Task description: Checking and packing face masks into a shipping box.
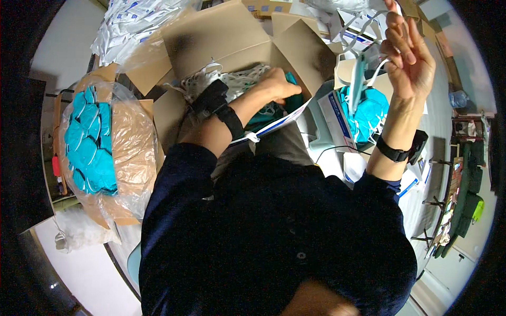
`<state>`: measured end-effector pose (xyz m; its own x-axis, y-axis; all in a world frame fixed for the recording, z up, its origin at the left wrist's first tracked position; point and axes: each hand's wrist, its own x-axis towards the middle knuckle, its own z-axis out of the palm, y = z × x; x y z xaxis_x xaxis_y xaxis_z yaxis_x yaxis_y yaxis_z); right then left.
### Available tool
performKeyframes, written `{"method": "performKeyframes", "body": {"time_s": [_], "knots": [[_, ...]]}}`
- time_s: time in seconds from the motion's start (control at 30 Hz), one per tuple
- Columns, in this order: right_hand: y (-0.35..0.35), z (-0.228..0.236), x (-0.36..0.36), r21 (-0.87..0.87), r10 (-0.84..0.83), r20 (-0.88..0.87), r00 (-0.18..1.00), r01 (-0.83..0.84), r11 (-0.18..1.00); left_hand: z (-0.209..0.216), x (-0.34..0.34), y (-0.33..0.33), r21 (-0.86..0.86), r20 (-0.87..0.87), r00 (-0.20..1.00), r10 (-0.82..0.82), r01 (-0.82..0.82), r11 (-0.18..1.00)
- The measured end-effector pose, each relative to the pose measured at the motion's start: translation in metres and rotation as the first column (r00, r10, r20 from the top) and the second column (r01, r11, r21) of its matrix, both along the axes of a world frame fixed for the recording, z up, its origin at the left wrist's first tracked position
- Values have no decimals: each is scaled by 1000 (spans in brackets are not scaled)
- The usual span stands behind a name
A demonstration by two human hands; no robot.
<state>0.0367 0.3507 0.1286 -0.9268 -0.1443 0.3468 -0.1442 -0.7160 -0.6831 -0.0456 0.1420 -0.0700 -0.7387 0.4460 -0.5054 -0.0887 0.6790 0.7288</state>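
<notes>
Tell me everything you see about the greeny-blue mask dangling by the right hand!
The mask is teal, thin and seen nearly edge-on, so its front is hidden. It looks like fabric. It hangs roughly upright by white straps running to the right hand. Behind it are teal masks in a box; I can't tell whether they touch.

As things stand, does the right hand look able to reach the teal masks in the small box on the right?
Probably yes: the right hand is raised nearby, and the teal masks lie exposed in the open small box. However, a hanging mask is partly in front and may obstruct slightly.
</notes>
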Motion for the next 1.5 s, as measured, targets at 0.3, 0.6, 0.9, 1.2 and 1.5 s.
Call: {"method": "performKeyframes", "body": {"time_s": [0.3, 0.6, 0.9, 1.2, 1.5], "knots": [[-19, -27, -2, 16, -147, 101, 984, 146, 989, -14, 15, -4, -3, -253, 967, 42, -44, 999], [-26, -35, -4, 127, -253, 109, 961, 239, 963, -21, 12, -15, 252, -504, 863, 17, 128, 959], [-30, -30, -4, 225, -343, 135, 929, 309, 924, -12, 0, -20, 243, -582, 802, -133, 327, 913], [-58, -12, -9, 675, -654, -107, 749, 538, 505, 87, -36, -96, 711, -404, 806, 433, -21, 703], [-120, -31, -45, 675, -550, -252, 796, 552, 490, 127, -1, -91, 888, -9, 943, 334, -146, 437]]}}
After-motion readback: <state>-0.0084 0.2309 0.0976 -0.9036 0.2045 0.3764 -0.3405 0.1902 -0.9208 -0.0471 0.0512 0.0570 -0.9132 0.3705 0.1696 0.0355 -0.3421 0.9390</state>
